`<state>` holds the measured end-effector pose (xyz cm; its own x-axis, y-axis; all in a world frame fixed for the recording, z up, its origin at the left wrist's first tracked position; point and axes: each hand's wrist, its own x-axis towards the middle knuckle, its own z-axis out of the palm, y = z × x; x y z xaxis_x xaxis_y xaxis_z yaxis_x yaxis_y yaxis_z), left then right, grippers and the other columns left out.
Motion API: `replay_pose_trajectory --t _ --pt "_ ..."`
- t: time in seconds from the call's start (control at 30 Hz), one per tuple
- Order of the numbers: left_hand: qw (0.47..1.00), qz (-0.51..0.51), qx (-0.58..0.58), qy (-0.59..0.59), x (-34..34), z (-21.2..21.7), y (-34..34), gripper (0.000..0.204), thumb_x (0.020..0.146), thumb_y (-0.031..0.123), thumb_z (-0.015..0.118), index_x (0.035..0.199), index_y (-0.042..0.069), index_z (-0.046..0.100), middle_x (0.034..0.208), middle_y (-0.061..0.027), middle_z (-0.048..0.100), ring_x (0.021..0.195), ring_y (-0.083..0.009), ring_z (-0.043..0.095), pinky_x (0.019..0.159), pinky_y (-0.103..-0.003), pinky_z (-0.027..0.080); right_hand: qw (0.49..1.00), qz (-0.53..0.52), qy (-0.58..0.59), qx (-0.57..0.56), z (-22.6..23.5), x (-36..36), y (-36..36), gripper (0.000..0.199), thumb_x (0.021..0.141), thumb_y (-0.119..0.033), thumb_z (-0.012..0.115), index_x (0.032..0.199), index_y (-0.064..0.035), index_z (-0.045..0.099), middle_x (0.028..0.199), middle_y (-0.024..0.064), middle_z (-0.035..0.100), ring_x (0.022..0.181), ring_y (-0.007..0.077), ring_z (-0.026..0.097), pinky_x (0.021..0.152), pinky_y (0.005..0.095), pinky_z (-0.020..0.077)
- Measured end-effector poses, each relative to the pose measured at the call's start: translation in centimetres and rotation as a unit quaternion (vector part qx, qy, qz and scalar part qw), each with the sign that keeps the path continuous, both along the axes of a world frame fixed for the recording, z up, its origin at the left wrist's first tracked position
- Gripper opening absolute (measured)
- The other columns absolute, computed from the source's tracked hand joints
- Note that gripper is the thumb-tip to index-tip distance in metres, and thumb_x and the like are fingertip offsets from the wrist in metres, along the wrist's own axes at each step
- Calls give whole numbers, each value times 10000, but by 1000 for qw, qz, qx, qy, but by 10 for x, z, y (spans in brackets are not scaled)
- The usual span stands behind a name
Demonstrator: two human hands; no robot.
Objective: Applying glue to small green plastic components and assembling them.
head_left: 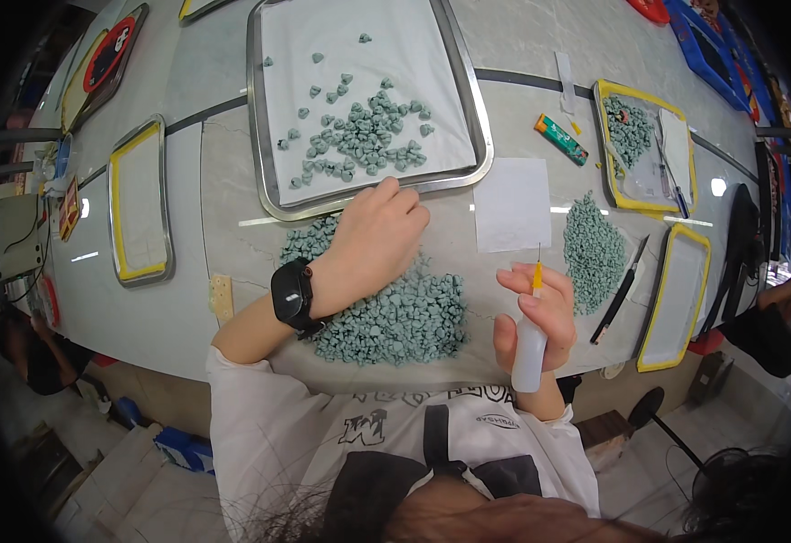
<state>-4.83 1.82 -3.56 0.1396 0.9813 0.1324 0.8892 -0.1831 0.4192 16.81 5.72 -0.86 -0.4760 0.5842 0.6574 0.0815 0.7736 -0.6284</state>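
Observation:
My left hand (379, 237), with a black watch on its wrist, is at the near rim of a large metal tray (481, 136). Its fingers are curled in, and whatever they pinch is hidden. Grey-green, chunky small pieces (370, 129) lie scattered on the tray's white lining. Beneath my left wrist and forearm spreads a heap of small grey-green pieces (405, 321) on the table. My right hand (554, 315) grips a white squeeze bottle (528, 357) with a yellow needle tip, held upright with the needle pointing away from me.
A white paper sheet (511, 206) and a smaller grey-green pile (592, 253) lie to the right. Beside them are a black pen-like tool (619, 291), a green box (560, 139) and yellow-rimmed trays (674, 299). Another yellow-lined tray (139, 204) sits left.

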Motion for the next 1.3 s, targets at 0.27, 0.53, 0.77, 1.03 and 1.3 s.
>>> replay_pose_trajectory --t 0.27,0.53,0.77,1.03,1.3 --pt "951 7 -85 -298 2 32 1 157 769 -37 614 916 12 639 888 -67 557 828 -172 578 719 -294 496 999 34 22 -15 0 6 -3 342 808 -126 676 1074 -73 467 934 161 670 840 328 613 727 378 518" --pt "640 -29 -231 -732 19 33 -10 175 870 -30 561 1038 -51 604 1043 -124 573 932 -181 617 860 -321 519 992 86 43 -86 -3 12 -8 461 913 -476 523 1173 -119 392 924 153 662 899 318 568 809 409 424" --pt "599 17 -283 -749 21 38 -12 205 865 -30 568 1068 -42 588 1105 -153 599 966 -194 625 868 -313 510 988 99 56 -101 -3 10 -5 568 864 -561 528 1141 -66 489 907 176 684 945 379 619 781 434 518" --pt "620 31 -262 -739 25 35 -12 235 865 -33 567 1099 -45 577 1105 -127 596 1028 -204 607 902 -323 500 983 116 68 -124 -4 12 -3 669 842 -647 445 1129 -47 522 913 173 689 959 417 617 803 463 519" --pt "638 6 -221 -737 31 28 -14 248 849 -82 562 1096 -57 579 1064 -100 584 996 -183 616 875 -295 512 985 114 73 -107 -4 11 -2 692 851 -655 417 1100 -18 526 859 173 691 919 426 630 774 465 531"
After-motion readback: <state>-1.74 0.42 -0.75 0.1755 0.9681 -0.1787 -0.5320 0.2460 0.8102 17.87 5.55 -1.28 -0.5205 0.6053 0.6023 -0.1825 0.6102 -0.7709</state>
